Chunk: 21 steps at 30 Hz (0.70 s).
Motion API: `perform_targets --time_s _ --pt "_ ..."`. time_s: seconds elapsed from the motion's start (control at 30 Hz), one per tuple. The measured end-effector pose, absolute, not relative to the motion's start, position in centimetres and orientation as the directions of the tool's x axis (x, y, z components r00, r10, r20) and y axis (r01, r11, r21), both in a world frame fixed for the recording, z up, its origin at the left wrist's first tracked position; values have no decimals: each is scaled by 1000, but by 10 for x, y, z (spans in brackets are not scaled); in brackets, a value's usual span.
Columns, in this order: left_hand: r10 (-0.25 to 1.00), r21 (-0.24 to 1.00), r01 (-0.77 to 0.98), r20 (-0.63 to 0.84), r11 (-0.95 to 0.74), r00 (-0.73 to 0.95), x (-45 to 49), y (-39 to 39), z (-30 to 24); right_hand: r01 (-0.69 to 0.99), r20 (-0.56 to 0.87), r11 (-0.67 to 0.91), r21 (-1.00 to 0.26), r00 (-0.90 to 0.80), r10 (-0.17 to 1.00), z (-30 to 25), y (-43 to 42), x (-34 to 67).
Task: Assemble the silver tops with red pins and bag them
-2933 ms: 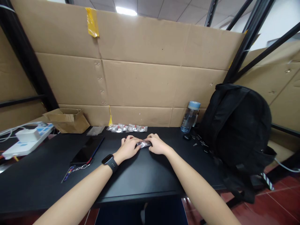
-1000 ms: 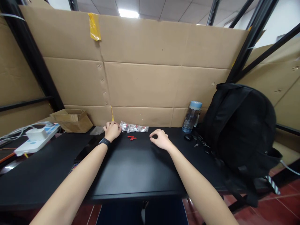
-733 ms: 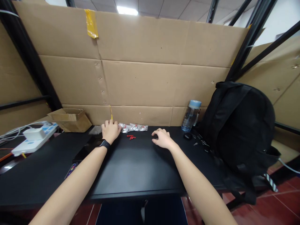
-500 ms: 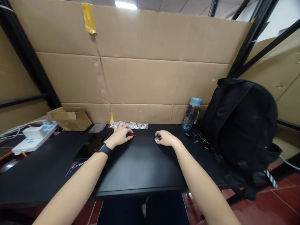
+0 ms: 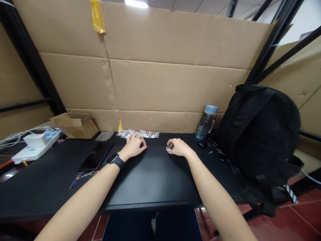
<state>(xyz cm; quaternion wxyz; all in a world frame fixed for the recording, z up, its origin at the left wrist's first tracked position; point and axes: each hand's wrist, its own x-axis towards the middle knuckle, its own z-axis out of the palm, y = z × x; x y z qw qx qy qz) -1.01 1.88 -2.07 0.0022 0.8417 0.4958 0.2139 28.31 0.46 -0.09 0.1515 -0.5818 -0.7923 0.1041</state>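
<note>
My left hand, with a dark watch on its wrist, is closed just above the black table. A tiny bit of red cord shows at its fingertips; the rest is hidden by the fingers. Behind that hand, along the cardboard wall, lies a row of clear plastic packets with silvery and red contents. To the right, my right hand grips a small round silver disc between thumb and fingers. The disc is partly covered, so its exact kind is unclear.
On the left are a phone-like black slab, a keychain, an open cardboard box and a white power strip. At right stand a water bottle and a black backpack, with a small black object nearby.
My left hand has shifted slightly to the right and the red cord's loops are now mostly out of sight. My right hand has stayed almost still with the disc.
</note>
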Motion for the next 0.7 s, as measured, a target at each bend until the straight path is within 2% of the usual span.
perform_targets --time_s 0.17,0.37,0.53,0.7 --pt "842 330 794 379 -511 384 -5 14 -10 873 182 301 -385 -248 952 4 1 282" --pt "819 529 627 413 -572 399 1 1 0 626 200 365 -689 -319 926 5 -3 269" --pt "821 582 585 471 -565 323 9 -6 1 404 326 450 -796 -338 883 4 -8 252" --pt "798 533 617 524 -580 297 12 -8 4 201 433 506 -839 -318 844 6 -15 239"
